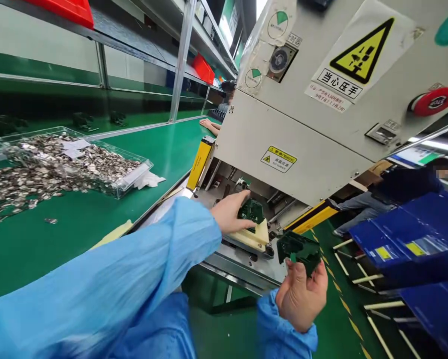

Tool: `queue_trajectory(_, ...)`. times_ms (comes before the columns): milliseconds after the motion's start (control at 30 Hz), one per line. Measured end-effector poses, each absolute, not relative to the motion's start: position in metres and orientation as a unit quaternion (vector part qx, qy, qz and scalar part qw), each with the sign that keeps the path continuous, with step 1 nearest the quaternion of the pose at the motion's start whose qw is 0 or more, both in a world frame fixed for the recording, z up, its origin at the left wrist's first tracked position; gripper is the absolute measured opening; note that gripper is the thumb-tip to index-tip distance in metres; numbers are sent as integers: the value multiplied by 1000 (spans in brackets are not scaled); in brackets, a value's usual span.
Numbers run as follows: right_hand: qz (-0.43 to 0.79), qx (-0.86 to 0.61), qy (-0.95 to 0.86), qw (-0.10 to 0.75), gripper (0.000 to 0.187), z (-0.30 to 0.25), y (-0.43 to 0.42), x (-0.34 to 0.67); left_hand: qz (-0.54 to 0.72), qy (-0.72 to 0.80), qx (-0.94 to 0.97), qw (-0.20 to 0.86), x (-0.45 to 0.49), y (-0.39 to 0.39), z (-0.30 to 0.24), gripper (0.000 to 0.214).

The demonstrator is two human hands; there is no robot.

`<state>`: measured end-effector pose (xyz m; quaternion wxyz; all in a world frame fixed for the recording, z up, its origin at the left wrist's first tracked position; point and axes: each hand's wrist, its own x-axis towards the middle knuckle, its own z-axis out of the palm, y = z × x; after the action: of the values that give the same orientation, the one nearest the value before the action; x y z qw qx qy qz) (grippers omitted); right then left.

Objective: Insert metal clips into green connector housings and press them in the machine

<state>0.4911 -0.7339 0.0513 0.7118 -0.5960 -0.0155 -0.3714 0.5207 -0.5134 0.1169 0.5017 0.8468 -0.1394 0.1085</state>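
My left hand reaches into the opening of the press machine, its thumb and fingers around a dark green plastic part. That part sits at a cream-coloured fixture block on the machine's metal bed. Out in front of the machine, my right hand pinches a second dark green plastic part by its lower edge, tilted in the air. Blue sleeves cover both my arms. Some of my left fingers are hidden behind the part they hold.
Yellow guard bars flank the machine opening. On the green bench at left stands a clear tray of small metal pieces, with more loose metal pieces beside it. Blue bins stand right. A co-worker's hand shows behind.
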Motion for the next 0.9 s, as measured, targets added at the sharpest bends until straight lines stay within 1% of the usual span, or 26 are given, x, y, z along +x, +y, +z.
queue_trajectory(100, -364, -639, -59, 675, 58, 59, -734, 510, 97, -106, 826, 546, 537, -525, 119, 88)
queue_trajectory(200, -331, -694, -142, 624, 62, 71, -719, 534, 118, -93, 792, 592, 519, -507, 119, 93)
queue_trajectory(300, -248, -782, -227, 525, 62, 87, -705, 557, 78, -84, 782, 612, 474, -468, 115, 81)
queue_trajectory(367, -178, -832, -271, 449, 58, 97, -702, 568, 8, -58, 798, 600, 439, -437, 107, 68)
queue_trajectory(400, -142, -846, -285, 427, 57, 100, -701, 572, -27, -37, 802, 595, 423, -423, 100, 65)
queue_trajectory(467, -81, -851, -297, 425, 57, 103, -702, 575, -71, 12, 808, 584, 398, -398, 84, 62)
queue_trajectory(533, -71, -849, -292, 434, 60, 102, -705, 573, -80, 45, 808, 582, 386, -383, 65, 62)
queue_trajectory(600, -122, -859, -282, 409, 63, 96, -711, 567, -72, 56, 803, 589, 386, -378, 47, 66)
queue_trajectory(667, -206, -874, -242, 367, 62, 84, -727, 556, -77, 50, 800, 592, 394, -378, 36, 70)
queue_trajectory(733, -272, -885, -155, 345, 62, 64, -753, 541, -87, 35, 807, 584, 406, -380, 30, 72)
queue_trajectory(767, -282, -891, -94, 343, 64, 52, -769, 533, -86, 25, 811, 578, 411, -381, 29, 72)
queue_trajectory(800, -274, -895, -37, 351, 66, 38, -785, 524, -83, 16, 815, 573, 416, -380, 29, 70)
queue_trajectory(833, -250, -891, 10, 379, 68, 26, -801, 515, -75, 10, 818, 571, 420, -379, 29, 68)
queue_trajectory(900, -191, -854, 64, 479, 66, 5, -823, 497, -58, -6, 824, 564, 424, -377, 31, 64)
